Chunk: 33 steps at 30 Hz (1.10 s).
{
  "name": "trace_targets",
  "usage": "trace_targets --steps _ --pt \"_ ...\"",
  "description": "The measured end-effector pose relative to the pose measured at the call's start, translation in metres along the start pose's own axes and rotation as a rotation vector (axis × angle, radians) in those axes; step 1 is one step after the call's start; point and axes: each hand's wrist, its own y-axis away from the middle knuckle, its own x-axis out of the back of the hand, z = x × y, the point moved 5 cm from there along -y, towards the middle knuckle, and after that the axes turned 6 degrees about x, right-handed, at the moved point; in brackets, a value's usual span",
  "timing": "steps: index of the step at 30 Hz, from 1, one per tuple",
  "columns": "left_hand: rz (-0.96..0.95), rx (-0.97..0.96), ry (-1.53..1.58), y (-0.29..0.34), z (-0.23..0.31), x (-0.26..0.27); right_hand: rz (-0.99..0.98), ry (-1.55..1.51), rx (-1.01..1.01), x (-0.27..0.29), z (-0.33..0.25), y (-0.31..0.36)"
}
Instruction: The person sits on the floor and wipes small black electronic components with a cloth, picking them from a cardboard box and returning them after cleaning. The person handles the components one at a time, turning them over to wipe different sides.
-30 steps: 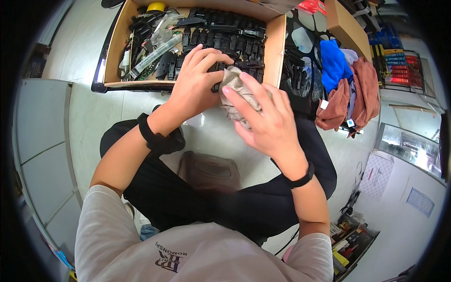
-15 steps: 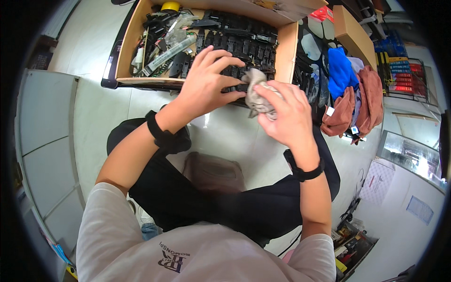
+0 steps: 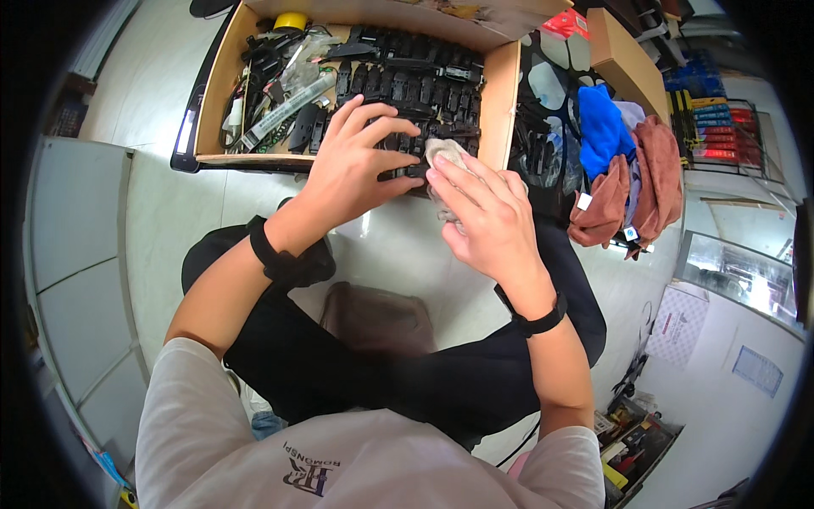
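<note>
My left hand point(image 3: 354, 159) is curved over the near edge of an open cardboard box point(image 3: 502, 110). Its thumb and fingertips appear to pinch a small black part point(image 3: 402, 172), mostly hidden by the fingers. A crumpled greyish-beige cloth point(image 3: 443, 154) is gripped in my right hand point(image 3: 490, 206), its fingers laid over the top and pressing it beside that part. Inside the box, rows of small black plastic parts point(image 3: 407, 85) fill the right side. Loose cables, clear bags and a long clear pack point(image 3: 288, 110) with a pale label lie on the left.
Blue cloth point(image 3: 604, 127) and brown cloth point(image 3: 657, 174) are heaped right of the box, near black parts in bags point(image 3: 543, 153). A yellow roll point(image 3: 291, 20) sits at the box's far left. A brown stool-like object point(image 3: 377, 318) stands on the floor between my legs.
The view has shifted slightly, so the box appears further left. My right hand's fingers have straightened and flattened over the cloth. My left hand keeps nearly the same pose.
</note>
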Motion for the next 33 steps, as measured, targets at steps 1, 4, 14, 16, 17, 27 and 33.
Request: trace_targets --steps 1,4,14,16,17,27,33 --pt "0.002 -0.003 0.003 0.0 0.001 0.001 0.006 -0.014 -0.006 0.0 0.003 0.002" --pt "0.009 -0.013 -0.003 -0.003 0.002 0.003 0.042 -0.015 -0.086 0.003 0.024 0.009" --pt "0.023 -0.044 -0.026 0.002 -0.001 0.002 -0.006 -0.063 0.106 -0.012 -0.015 -0.007" --pt "0.045 -0.019 0.03 0.001 0.002 0.001 -0.007 -0.072 0.078 -0.006 -0.005 -0.004" --pt "0.057 -0.004 0.054 0.001 0.002 0.002 -0.011 -0.062 0.07 -0.004 -0.003 -0.004" --pt "0.037 -0.054 -0.037 0.002 -0.001 -0.004 -0.075 -0.029 0.055 -0.004 -0.024 -0.002" --pt "0.044 -0.056 0.073 -0.002 0.0 -0.001 0.052 -0.039 0.029 0.008 0.004 0.019"
